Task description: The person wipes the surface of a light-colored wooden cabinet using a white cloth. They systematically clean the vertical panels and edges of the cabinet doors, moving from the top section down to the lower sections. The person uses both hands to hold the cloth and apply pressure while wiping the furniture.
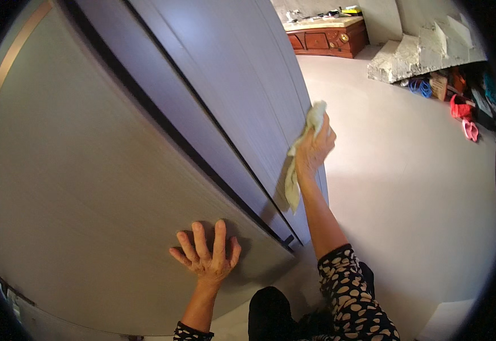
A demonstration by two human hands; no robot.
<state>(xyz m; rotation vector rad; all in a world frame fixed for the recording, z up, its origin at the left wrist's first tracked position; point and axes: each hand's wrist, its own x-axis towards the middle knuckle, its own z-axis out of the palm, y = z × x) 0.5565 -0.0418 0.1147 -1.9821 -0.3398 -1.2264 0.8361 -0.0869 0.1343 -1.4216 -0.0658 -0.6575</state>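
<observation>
A pale yellowish cloth (292, 190) is bunched in my right hand (313, 149), which presses it against the outer edge of a grey panelled door (225, 74). Part of the cloth hangs down below my fingers. My left hand (207, 254) lies with fingers spread on a broad grey wood-grain panel (106, 187), near its lower right part. A dark gap runs between this panel and the door, and both slant across the view.
A reddish-brown wooden cabinet (330, 40) with small items on top stands at the back. Rough concrete stairs (407, 57) rise at the far right, with pink slippers (470, 130), a blue coil (421, 87) and other clutter beneath. Pale floor (407, 182) stretches to the right of the door.
</observation>
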